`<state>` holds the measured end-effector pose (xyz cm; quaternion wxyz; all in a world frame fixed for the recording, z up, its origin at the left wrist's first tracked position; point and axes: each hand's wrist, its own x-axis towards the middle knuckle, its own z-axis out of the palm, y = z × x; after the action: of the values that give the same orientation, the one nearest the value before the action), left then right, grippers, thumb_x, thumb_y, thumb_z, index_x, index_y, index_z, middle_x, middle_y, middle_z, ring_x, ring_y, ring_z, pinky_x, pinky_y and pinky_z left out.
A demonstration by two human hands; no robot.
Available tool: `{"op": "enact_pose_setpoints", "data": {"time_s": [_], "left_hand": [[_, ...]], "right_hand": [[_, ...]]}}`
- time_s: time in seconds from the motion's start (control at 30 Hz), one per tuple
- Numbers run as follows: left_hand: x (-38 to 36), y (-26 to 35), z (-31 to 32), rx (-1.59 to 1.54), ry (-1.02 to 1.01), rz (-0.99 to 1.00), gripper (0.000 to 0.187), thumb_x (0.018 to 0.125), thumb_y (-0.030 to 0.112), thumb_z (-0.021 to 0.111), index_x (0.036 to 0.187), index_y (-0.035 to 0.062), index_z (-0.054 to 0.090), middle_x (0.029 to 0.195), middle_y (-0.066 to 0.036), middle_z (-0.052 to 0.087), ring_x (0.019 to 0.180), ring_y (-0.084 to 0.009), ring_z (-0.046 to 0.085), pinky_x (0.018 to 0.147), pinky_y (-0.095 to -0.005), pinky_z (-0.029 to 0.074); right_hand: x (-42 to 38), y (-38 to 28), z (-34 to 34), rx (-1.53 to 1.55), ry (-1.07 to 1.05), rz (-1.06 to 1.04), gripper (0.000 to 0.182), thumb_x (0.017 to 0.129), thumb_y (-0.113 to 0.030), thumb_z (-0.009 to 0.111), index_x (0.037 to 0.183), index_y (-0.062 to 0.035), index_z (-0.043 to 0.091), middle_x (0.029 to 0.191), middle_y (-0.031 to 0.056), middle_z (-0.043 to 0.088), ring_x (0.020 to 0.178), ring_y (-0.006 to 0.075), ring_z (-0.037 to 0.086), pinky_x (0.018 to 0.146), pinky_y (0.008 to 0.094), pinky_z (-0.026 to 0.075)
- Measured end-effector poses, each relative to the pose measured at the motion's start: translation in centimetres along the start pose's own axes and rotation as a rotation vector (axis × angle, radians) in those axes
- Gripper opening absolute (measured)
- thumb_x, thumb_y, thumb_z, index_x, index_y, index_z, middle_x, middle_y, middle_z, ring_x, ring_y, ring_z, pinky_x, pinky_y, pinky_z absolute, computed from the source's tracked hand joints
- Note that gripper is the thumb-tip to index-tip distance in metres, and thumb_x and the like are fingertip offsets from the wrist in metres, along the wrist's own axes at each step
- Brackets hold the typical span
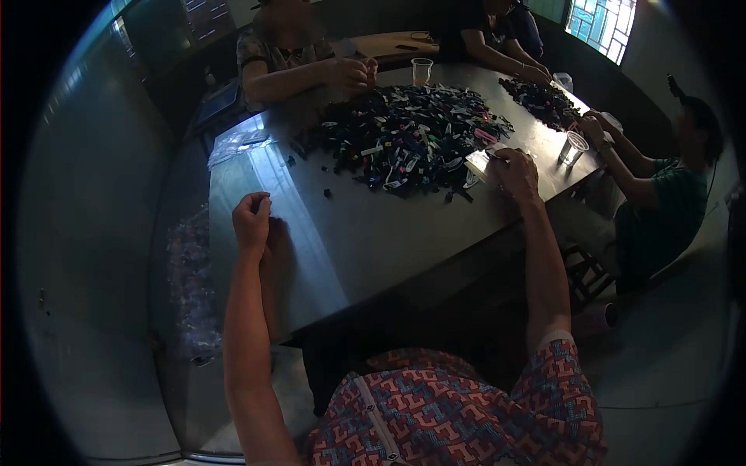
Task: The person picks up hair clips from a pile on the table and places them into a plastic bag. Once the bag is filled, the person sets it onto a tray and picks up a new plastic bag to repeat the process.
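A large heap of mostly dark hair clips, with some white, pink and red ones mixed in, lies on the metal-topped table. My left hand is held over the table's left part, away from the heap, its fingers closed together; what they hold, if anything, is too small to tell. At the heap's right edge, my right hand has its fingers bent and pinched beside a small white card. Whatever sits in that pinch is partly hidden by the fingers. A pale clip lies just below the card.
Across the table a person's hands meet above the heap. Two more people work around a smaller dark pile at the right. Plastic cups stand on the table, one near its right edge. Clear plastic bags lie at the left corner.
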<state>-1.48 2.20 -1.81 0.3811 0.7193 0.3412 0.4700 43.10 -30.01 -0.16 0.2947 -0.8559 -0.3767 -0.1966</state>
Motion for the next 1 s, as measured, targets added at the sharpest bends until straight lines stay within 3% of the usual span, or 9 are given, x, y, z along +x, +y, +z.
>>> {"op": "enact_pose_setpoints", "data": {"time_s": [0.37,0.43,0.53,0.67,0.93,1.0], "left_hand": [[-0.2,0.9,0.2,0.018,0.002,0.003,0.012,0.087,0.008,0.063,0.094,0.0002,0.069,0.080,-0.002,0.067,0.072,-0.0089,0.059,0.066,-0.0242,0.047],[-0.1,0.9,0.2,0.017,0.006,0.003,0.012,0.087,0.008,0.063,0.094,0.0002,0.069,0.080,-0.002,0.067,0.072,-0.0091,0.059,0.066,-0.0243,0.048],[-0.1,0.6,0.3,0.027,0.001,0.002,0.012,0.087,0.008,0.063,0.094,0.0002,0.069,0.080,-0.003,0.067,0.071,-0.0094,0.059,0.067,-0.0247,0.048],[0.0,0.1,0.2,0.040,-0.001,0.021,0.012,0.087,0.009,0.063,0.094,0.0008,0.069,0.081,-0.004,0.067,0.071,-0.0096,0.060,0.068,-0.0255,0.049],[0.1,-0.1,0.2,0.028,-0.007,0.005,0.012,0.087,0.010,0.064,0.092,0.0008,0.069,0.078,-0.003,0.067,0.070,-0.0092,0.060,0.067,-0.0252,0.049],[0.1,-0.1,0.2,0.021,-0.007,0.004,0.012,0.087,0.010,0.064,0.092,0.0008,0.069,0.077,-0.003,0.067,0.070,-0.0091,0.060,0.067,-0.0251,0.048]], "right_hand": [[1.6,2.0,0.7,-0.067,0.149,-0.009,0.021,0.081,-0.013,0.067,0.101,-0.0115,0.072,0.100,0.0101,0.067,0.097,0.0285,0.061,0.089,0.0378,0.048],[0.9,0.7,-0.3,-0.100,0.208,-0.095,0.019,0.081,-0.014,0.068,0.100,-0.0117,0.072,0.102,0.0104,0.067,0.100,0.0294,0.060,0.091,0.0383,0.047],[-0.4,-1.1,-1.0,0.102,-0.017,-0.100,0.021,0.081,-0.025,0.069,0.098,-0.0130,0.073,0.107,0.0095,0.066,0.103,0.0297,0.059,0.091,0.0398,0.046],[-2.7,-3.0,-1.8,0.059,-0.155,-0.119,0.027,0.081,-0.030,0.069,0.100,-0.0110,0.073,0.109,0.0109,0.067,0.105,0.0311,0.059,0.090,0.0400,0.046],[-2.1,-2.4,-1.9,0.099,-0.130,-0.093,0.023,0.086,-0.026,0.061,0.093,-0.0077,0.072,0.088,0.0169,0.069,0.086,0.0365,0.066,0.078,0.0441,0.051],[-1.7,-2.3,-1.1,0.087,-0.012,-0.034,0.023,0.087,-0.026,0.058,0.092,-0.0081,0.071,0.086,0.0177,0.069,0.084,0.0374,0.066,0.075,0.0447,0.052]]}}
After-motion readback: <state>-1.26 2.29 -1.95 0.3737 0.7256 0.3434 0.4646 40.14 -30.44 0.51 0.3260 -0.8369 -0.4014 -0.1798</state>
